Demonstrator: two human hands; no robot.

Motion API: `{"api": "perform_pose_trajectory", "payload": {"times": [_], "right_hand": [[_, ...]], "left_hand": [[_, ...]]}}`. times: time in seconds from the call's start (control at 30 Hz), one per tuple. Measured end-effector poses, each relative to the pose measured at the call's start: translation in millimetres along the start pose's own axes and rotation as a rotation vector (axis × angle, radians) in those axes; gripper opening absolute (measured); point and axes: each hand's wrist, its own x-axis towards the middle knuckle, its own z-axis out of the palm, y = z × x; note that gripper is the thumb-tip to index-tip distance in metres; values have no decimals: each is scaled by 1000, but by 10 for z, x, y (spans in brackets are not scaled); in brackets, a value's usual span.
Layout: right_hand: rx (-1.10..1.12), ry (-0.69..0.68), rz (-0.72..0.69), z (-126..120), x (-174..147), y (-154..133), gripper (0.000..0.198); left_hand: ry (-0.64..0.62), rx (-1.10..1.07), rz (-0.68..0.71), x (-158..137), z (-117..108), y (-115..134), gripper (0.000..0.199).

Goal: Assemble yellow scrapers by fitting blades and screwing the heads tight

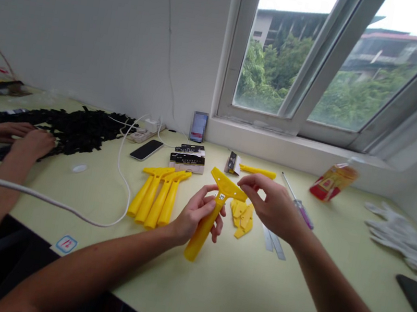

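Note:
My left hand (196, 213) is wrapped round a yellow scraper handle (198, 239), tilted with its wide head up. Close against the right end of that head is my right hand (275, 204), thumb and fingertips pinched together. Whatever small thing they may hold is hidden. Behind the scraper lies a small pile of flat yellow plastic pieces (242, 217). Thin metal blades (277, 247) rest on the table under my right wrist. Left of my left hand, several more yellow scraper handles (154, 201) lie side by side. A screwdriver (305, 216) with a purple and clear handle lies beyond my right forearm.
Black boxes (187, 163), a phone (146, 150) and a propped-up screen (198, 127) are at the back. A bottle (333, 181) and white gloves (405, 237) are right. A white cable (65, 211) crosses leftward. Another person's hands (32, 141) touch black pieces (82, 128).

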Motion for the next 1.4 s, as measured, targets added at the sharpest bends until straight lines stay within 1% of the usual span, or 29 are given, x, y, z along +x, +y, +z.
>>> {"api": "perform_pose_trajectory", "payload": {"times": [0.1,0.17,0.33,0.43,0.5,0.57,0.63,0.7,0.73,0.77,0.8,0.87,0.93,1.03,1.13,1.2,1.27,1.33,1.4], "right_hand": [[-30,23,-30,-11,-5,-41,10],[-7,26,-24,-15,-2,-13,10],[133,1,78,-12,21,187,16],[169,-36,111,-46,42,331,15],[96,-72,138,-78,54,421,14],[10,-199,176,-82,53,490,13],[-32,-398,201,-16,32,520,13],[-41,-566,180,138,-8,503,14],[-47,-612,147,244,-31,479,15],[-60,-630,100,360,-54,451,16],[-81,-620,46,479,-75,422,17],[-142,-557,-66,695,-108,377,17],[-198,-484,-133,851,-132,365,17],[-245,-410,-142,966,-165,391,16],[-289,-357,-119,1005,-189,393,14],[-318,-334,-107,994,-177,371,15],[-349,-328,-70,912,-130,363,17],[-386,-357,38,721,-62,414,20],[-424,-423,203,430,-6,551,22]], "left_hand": [[-18,-27,-15,-10,11,-6,34],[-24,-46,-20,-12,9,-12,34],[-14,-54,-31,6,-12,-14,34],[46,-9,-27,32,-20,-5,37],[140,34,-16,51,-24,4,38],[252,67,4,72,-35,15,38],[343,79,34,92,-53,25,37],[396,81,80,111,-75,37,35],[407,79,105,119,-85,43,34],[411,76,129,128,-95,49,33],[411,71,150,135,-104,54,32],[404,61,174,144,-116,57,31],[396,57,179,147,-125,47,30],[379,62,165,140,-130,18,31],[374,62,157,130,-118,0,32],[375,62,156,125,-102,3,32],[375,63,149,123,-88,15,32],[372,66,137,121,-80,26,33],[371,72,126,118,-82,30,34]]}}
